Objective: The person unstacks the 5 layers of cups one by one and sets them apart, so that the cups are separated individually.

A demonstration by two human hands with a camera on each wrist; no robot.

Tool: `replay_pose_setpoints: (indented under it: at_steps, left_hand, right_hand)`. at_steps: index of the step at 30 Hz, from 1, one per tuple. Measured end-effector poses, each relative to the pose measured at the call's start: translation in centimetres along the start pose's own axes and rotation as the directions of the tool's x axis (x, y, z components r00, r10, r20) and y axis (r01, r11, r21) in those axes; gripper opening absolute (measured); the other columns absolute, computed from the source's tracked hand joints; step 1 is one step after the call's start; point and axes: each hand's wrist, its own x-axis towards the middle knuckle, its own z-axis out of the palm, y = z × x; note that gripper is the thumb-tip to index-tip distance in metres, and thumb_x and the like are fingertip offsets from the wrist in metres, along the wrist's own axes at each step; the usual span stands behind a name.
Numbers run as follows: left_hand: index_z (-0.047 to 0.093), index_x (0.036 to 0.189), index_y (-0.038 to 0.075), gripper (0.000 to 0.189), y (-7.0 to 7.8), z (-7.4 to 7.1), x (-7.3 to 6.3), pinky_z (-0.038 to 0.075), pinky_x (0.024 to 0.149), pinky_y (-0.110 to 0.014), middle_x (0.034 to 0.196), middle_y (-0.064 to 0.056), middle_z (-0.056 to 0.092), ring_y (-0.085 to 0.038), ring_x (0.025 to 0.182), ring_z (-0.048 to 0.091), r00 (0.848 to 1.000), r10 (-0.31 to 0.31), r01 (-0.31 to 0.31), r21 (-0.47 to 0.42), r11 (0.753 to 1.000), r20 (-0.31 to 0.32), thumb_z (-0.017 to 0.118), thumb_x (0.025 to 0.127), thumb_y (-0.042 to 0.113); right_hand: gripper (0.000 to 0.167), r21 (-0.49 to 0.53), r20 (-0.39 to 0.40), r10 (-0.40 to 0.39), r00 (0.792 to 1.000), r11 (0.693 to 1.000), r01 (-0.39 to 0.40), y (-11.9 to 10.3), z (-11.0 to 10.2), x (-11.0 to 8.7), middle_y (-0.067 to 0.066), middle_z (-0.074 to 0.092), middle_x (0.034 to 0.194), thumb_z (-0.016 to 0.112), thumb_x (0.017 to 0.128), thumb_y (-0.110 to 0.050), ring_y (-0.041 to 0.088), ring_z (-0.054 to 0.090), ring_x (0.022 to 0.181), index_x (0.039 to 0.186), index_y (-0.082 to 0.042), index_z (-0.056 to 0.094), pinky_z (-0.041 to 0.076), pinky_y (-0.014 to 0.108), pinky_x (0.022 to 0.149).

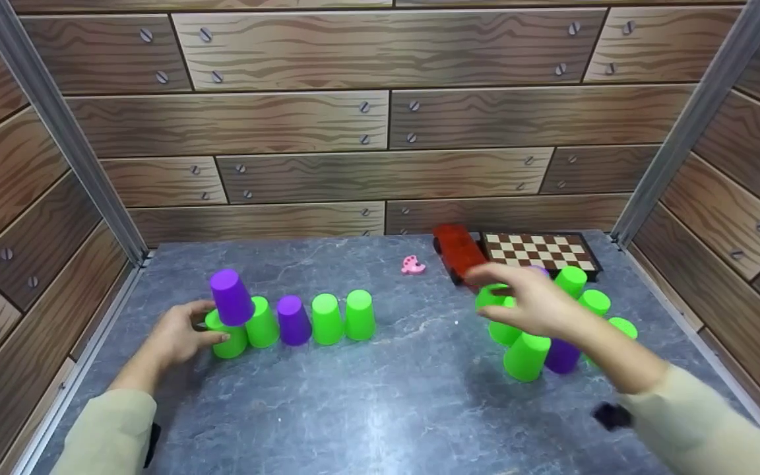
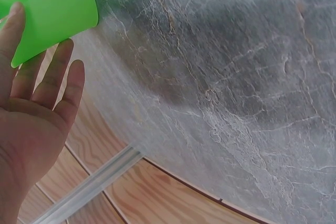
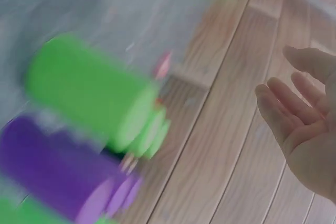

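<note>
Left hand, gripping leftmost green cup; right hand, loose, empty; risk: nudge could topple upper purple cup

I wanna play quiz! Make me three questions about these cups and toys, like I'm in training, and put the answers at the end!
1. How many cups stand in the bottom row on the left side?
2. True or false: the right grip is empty.
3. What colour is the toy car next to the checkered board?
A) blue
B) red
C) yellow

Key:
1. Five: four green and one purple, not counting the purple cup on top.
2. True.
3. B.
</note>
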Motion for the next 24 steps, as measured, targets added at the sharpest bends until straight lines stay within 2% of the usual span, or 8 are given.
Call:
replay_pose_setpoints:
  at_steps: [5, 8, 13, 18, 24]
  left_hand:
    - [0.058, 0.142, -0.009, 0.067, -0.1, 0.0, 0.2, 0.055, 0.104, -0.058, 0.136, -0.031, 0.065, -0.049, 0.124, 0.064, 1.000, 0.005, -0.005, -0.006, 1.000, -0.005, 0.089, 0.089, 0.016]
    - [0.058, 0.142, -0.010, 0.067, -0.2, -0.1, 0.3, 0.054, 0.105, -0.059, 0.136, -0.031, 0.065, -0.049, 0.124, 0.064, 1.000, 0.008, -0.008, -0.004, 1.000, -0.010, 0.089, 0.088, 0.015]
    - [0.058, 0.141, -0.009, 0.066, -0.2, -0.2, 0.2, 0.053, 0.106, -0.059, 0.136, -0.032, 0.064, -0.050, 0.125, 0.063, 1.000, 0.009, -0.009, -0.005, 1.000, -0.006, 0.089, 0.088, 0.015]
    - [0.058, 0.143, -0.008, 0.066, -0.1, 0.0, 0.2, 0.053, 0.106, -0.059, 0.137, -0.031, 0.064, -0.049, 0.126, 0.063, 1.000, -0.015, 0.015, -0.020, 1.000, 0.003, 0.089, 0.088, 0.014]
    - [0.060, 0.143, -0.005, 0.065, 0.0, 0.0, 0.2, 0.053, 0.106, -0.058, 0.137, -0.028, 0.065, -0.047, 0.126, 0.064, 1.000, -0.028, 0.028, -0.016, 0.999, -0.001, 0.089, 0.089, 0.016]
  right_hand:
    - [0.047, 0.069, -0.029, -0.096, 0.995, 0.993, 0.098, -3.9, 3.2, 5.5, 0.009, 0.073, 0.130, 0.084, 0.090, -0.010, 0.028, 0.070, 0.119, 0.134, -0.006, 0.068, 0.059, 0.040, 0.102]
    - [0.045, 0.150, -0.052, -0.139, 0.989, 0.978, 0.145, -6.3, 5.7, 9.2, 0.010, 0.073, 0.129, 0.084, 0.090, -0.009, 0.026, 0.069, 0.122, 0.132, -0.004, 0.069, 0.057, 0.038, 0.104]
    - [0.047, 0.270, -0.099, -0.151, 0.984, 0.947, 0.173, -10.9, 10.6, 15.0, 0.012, 0.073, 0.131, 0.085, 0.090, -0.009, 0.026, 0.068, 0.124, 0.133, -0.003, 0.068, 0.055, 0.034, 0.107]
    - [0.051, 0.306, -0.135, -0.122, 0.983, 0.939, 0.158, -14.6, 14.9, 19.0, 0.010, 0.072, 0.133, 0.088, 0.090, -0.016, 0.021, 0.068, 0.125, 0.135, -0.005, 0.066, 0.054, 0.025, 0.104]
    - [0.059, 0.309, -0.120, -0.026, 0.992, 0.949, 0.062, -16.7, 18.8, 21.5, 0.006, 0.071, 0.138, 0.088, 0.091, -0.024, 0.016, 0.065, 0.129, 0.143, -0.012, 0.064, 0.053, 0.024, 0.105]
